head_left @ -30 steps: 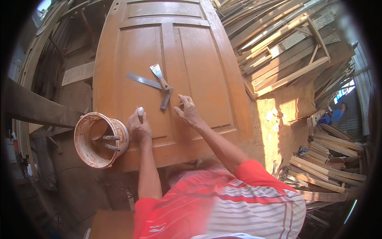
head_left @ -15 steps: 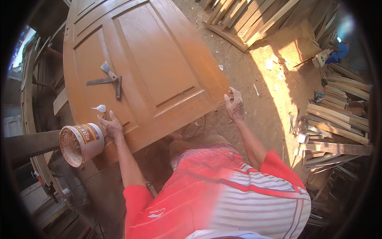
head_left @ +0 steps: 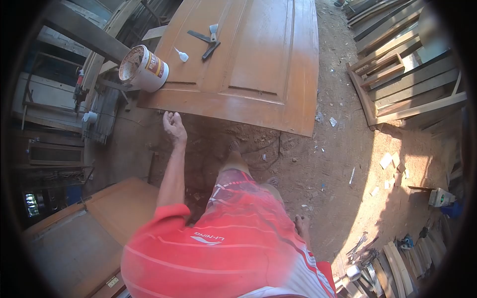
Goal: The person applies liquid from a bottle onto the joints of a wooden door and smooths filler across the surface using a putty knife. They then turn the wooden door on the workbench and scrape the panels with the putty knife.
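Note:
A brown panelled door [head_left: 223, 107] lies flat at the top of the view. On it rest a white glue bottle [head_left: 182, 56], a putty knife [head_left: 213, 33] and a metal-bladed try square [head_left: 199, 36]. A white bucket [head_left: 155, 73] smeared with filler stands tilted in view at the door's left corner. My left hand [head_left: 175, 128] is just off the door's near edge, its fingers loosely bent and holding nothing. Low beside my body, my right hand [head_left: 302, 223] hangs with fingers apart and nothing visible in it; the shirt hides part of the arm.
Another wooden panel [head_left: 119, 208] lies at the lower left. Wooden frames [head_left: 377, 74] lean at the upper right, and cut timber pieces [head_left: 397, 263] are piled at the lower right. Small scraps [head_left: 385, 160] and a dark cable [head_left: 279, 146] lie on the dirt ground.
My left hand has left the glue bottle, which now stands on the door. My right hand has moved from the door's corner down to my side. The view has turned and shifted back.

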A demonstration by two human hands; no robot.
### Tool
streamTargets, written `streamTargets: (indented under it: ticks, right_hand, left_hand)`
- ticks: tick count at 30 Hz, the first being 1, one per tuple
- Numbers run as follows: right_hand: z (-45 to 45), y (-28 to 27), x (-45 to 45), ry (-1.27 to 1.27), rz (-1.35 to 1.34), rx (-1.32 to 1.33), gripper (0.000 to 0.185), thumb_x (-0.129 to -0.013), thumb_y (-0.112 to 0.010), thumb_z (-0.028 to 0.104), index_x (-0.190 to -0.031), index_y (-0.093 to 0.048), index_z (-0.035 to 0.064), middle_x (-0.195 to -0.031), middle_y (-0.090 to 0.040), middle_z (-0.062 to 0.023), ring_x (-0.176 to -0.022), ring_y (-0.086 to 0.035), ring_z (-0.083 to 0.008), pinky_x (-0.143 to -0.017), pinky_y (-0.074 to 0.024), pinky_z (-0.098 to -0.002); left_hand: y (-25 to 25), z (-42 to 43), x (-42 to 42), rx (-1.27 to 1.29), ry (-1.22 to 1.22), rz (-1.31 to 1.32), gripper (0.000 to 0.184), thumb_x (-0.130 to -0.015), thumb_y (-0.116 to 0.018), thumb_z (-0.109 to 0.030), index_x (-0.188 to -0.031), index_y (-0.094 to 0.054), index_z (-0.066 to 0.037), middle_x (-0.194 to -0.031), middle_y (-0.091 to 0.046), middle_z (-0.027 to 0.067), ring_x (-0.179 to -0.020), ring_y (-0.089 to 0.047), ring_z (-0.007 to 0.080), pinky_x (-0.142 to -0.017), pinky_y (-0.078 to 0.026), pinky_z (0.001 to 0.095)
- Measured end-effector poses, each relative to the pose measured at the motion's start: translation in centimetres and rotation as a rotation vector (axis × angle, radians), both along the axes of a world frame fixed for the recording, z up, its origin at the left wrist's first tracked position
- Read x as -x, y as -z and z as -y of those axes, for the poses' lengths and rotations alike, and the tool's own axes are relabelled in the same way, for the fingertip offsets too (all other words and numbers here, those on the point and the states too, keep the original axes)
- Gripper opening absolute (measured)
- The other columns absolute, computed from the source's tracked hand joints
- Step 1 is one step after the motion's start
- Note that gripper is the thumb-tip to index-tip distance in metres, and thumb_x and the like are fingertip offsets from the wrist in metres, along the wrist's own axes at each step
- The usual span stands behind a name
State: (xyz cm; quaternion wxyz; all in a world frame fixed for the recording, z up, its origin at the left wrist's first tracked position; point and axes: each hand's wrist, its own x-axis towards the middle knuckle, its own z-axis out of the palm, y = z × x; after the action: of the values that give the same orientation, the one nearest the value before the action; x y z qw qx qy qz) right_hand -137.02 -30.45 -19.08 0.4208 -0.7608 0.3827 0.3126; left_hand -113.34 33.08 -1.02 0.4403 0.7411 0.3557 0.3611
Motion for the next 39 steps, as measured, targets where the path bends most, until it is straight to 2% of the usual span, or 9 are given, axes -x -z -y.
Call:
streamTargets:
  ticks: [4, 6, 8, 10, 11, 20, 26, 33, 39]
  right_hand:
    - [2.3, 0.6, 2.7, 0.163, -0.013, 0.029, 0.028, -0.094, -0.069, 0.024, -0.093, -0.069, -0.0042, -0.077, -0.068, -0.0119, -0.064, -0.068, -0.0229, -0.057, -0.0548, -0.0372]
    - [1.9, 0.5, 2.3, 0.346, 0.000, 0.052, 0.026, -0.094, -0.069, 0.023, -0.091, -0.068, -0.0027, -0.075, -0.067, -0.0104, -0.063, -0.067, -0.0220, -0.055, -0.0545, -0.0370]
    - [1.6, 0.5, 0.7, 0.369, 0.045, 0.048, 0.025, -0.094, -0.068, 0.023, -0.090, -0.068, -0.0012, -0.074, -0.066, -0.0096, -0.061, -0.066, -0.0204, -0.052, -0.0532, -0.0357]
    - [2.3, 4.2, -0.6, 0.289, 0.183, 0.087, 0.024, -0.095, -0.068, 0.023, -0.092, -0.068, -0.0013, -0.075, -0.067, -0.0098, -0.062, -0.066, -0.0204, -0.053, -0.0535, -0.0352]
    - [1.9, 5.6, -1.3, 0.181, 0.285, 0.129, 0.024, -0.095, -0.068, 0.023, -0.093, -0.068, -0.0014, -0.075, -0.067, -0.0100, -0.063, -0.067, -0.0204, -0.053, -0.0537, -0.0347]
    - [-6.9, -0.8, -11.2, 0.135, 0.315, 0.060, 0.024, -0.095, -0.068, 0.023, -0.099, -0.070, -0.0012, -0.078, -0.069, -0.0100, -0.066, -0.067, -0.0191, -0.059, -0.0552, -0.0345]
    - [-9.9, -1.6, -9.9, 0.030, 0.288, 0.136, 0.033, -0.091, -0.072, 0.026, -0.103, -0.071, -0.0047, -0.085, -0.074, -0.0150, -0.068, -0.070, -0.0235, -0.062, -0.0564, -0.0384]
    - [-8.0, 3.8, -6.9, -0.090, 0.090, 0.206, 0.033, -0.088, -0.072, 0.025, -0.102, -0.073, -0.0041, -0.084, -0.074, -0.0167, -0.073, -0.072, -0.0245, -0.066, -0.0570, -0.0395]
    - [-3.9, 3.3, -13.2, -0.128, 0.355, 0.165, 0.037, -0.090, -0.071, 0.028, -0.106, -0.072, -0.0058, -0.087, -0.075, -0.0158, -0.076, -0.073, -0.0239, -0.068, -0.0570, -0.0387]
  left_hand:
    - [-1.5, -15.9, -2.1, 0.072, -0.185, -0.053, 0.049, -0.104, -0.061, -0.037, -0.126, -0.057, 0.007, -0.116, -0.064, 0.0136, -0.099, -0.061, 0.0240, -0.093, -0.051, 0.0358]
    - [-5.9, -18.2, -4.3, 0.344, -0.323, 0.123, 0.056, -0.100, -0.063, -0.050, -0.120, -0.060, 0.002, -0.107, -0.059, 0.0117, -0.087, -0.055, 0.0247, -0.093, -0.053, 0.0467]
    - [-6.4, -23.5, -6.0, 0.458, -0.375, 0.148, 0.078, -0.097, -0.060, -0.061, -0.141, -0.051, 0.002, -0.148, -0.044, 0.0193, -0.128, -0.054, 0.0359, -0.108, -0.049, 0.0551]
    - [-7.5, -25.8, -6.3, 0.579, -0.183, 0.132, 0.103, -0.090, -0.056, -0.075, -0.165, -0.016, -0.016, -0.169, -0.014, 0.0187, -0.157, -0.010, 0.0393, -0.124, -0.025, 0.0540]
    - [-7.9, -26.0, -6.9, 0.591, -0.183, 0.126, 0.103, -0.090, -0.056, -0.075, -0.166, -0.014, -0.020, -0.170, -0.013, 0.0180, -0.157, -0.009, 0.0416, -0.123, -0.025, 0.0561]
    - [-9.0, -24.5, -10.4, 0.802, -0.129, 0.101, 0.102, -0.089, -0.063, -0.070, -0.164, -0.019, -0.016, -0.168, -0.019, 0.0164, -0.149, -0.025, 0.0511, -0.117, -0.034, 0.0639]
    - [-9.9, -23.3, -11.4, 0.675, -0.171, 0.254, 0.075, -0.095, -0.057, -0.049, -0.155, -0.037, -0.009, -0.158, -0.034, 0.0163, -0.141, -0.039, 0.0398, -0.109, -0.046, 0.0646]
    - [-10.6, -23.0, -12.2, 0.711, -0.041, 0.223, 0.080, -0.094, -0.059, -0.051, -0.157, -0.033, -0.009, -0.158, -0.032, 0.0151, -0.142, -0.039, 0.0403, -0.108, -0.047, 0.0633]
    - [-6.8, -18.1, -8.9, 0.641, -0.047, 0.259, 0.091, -0.096, -0.059, -0.065, -0.159, -0.026, -0.008, -0.155, -0.035, 0.0271, -0.146, -0.039, 0.0406, -0.117, -0.041, 0.0523]
